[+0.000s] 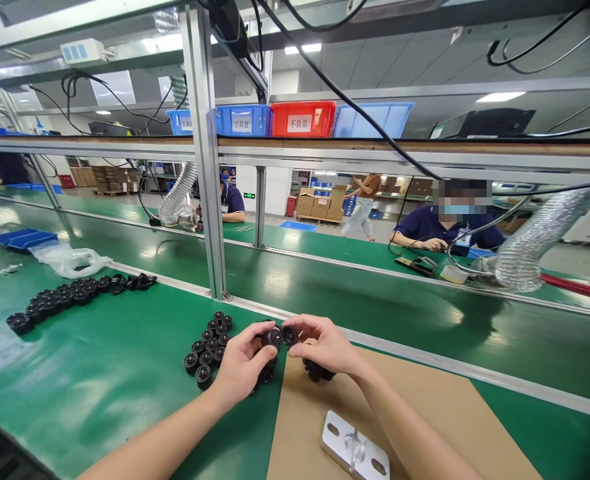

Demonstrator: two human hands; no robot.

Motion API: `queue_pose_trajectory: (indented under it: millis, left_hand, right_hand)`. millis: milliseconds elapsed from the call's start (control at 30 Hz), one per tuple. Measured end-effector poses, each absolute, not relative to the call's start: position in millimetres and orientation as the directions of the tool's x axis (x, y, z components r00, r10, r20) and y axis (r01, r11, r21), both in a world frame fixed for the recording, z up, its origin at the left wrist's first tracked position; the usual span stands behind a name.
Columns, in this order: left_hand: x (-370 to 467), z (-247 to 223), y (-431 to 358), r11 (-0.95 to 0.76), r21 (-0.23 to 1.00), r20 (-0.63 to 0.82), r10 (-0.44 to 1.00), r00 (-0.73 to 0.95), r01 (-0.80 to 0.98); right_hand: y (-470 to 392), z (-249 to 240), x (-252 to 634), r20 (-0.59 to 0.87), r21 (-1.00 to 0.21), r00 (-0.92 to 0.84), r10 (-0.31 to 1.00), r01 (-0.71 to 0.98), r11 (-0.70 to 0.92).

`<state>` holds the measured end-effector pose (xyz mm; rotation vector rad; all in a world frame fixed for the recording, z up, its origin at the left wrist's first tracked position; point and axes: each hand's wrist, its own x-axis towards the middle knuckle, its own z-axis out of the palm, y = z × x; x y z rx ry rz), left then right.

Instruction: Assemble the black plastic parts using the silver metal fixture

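"Hands?"
"From my end: both loaded, lower centre of frame. Left hand pinches a black round part; right hand pinches a second black piece."
"Relation?"
"Side by side, second piece to the right, each at its own fingertips. Touching or just apart, I can't tell."
"Axis?"
"Both stubby, no clear long axis. I see a round face on each, so I'd say they aren't squared up face to face; that angle's what I'd watch."
"Nearer hand for the rest?"
"Left for the rows of black parts, just left of it. Right for the dark clump on the cardboard, plus the metal block, bottom of frame, slanting down rightward, untouched."
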<state>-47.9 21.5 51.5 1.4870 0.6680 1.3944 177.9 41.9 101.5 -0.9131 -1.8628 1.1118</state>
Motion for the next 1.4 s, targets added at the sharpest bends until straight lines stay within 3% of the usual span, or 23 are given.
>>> queue_pose_trajectory:
  millis: [633,967,1200,1400]
  left_hand:
    - [-50.3,52.4,21.5,-0.483,0.870,0.493,0.848,0.194,-0.095]
    - [-53.9,51.3,21.2,-0.511,0.858,0.500,0.852,0.154,0.043]
    - [-54.2,51.3,22.7,-0.494,0.866,0.478,0.864,0.159,0.081]
    - [-53.9,54.3,20.8,-0.444,0.895,0.431,0.886,0.174,0.043]
  right_hand:
    - [21.6,122.0,163.2,0.346,-0.805,-0.432,0.833,0.319,0.500]
    - [15.2,123.4,156.7,0.339,-0.816,-0.392,0.855,0.331,0.475]
    - [22.5,118.3,166.4,0.520,-0.520,-0.553,0.651,0.400,0.755]
    - [23.4,120.3,176.0,0.476,-0.282,-0.700,0.532,0.452,0.846]
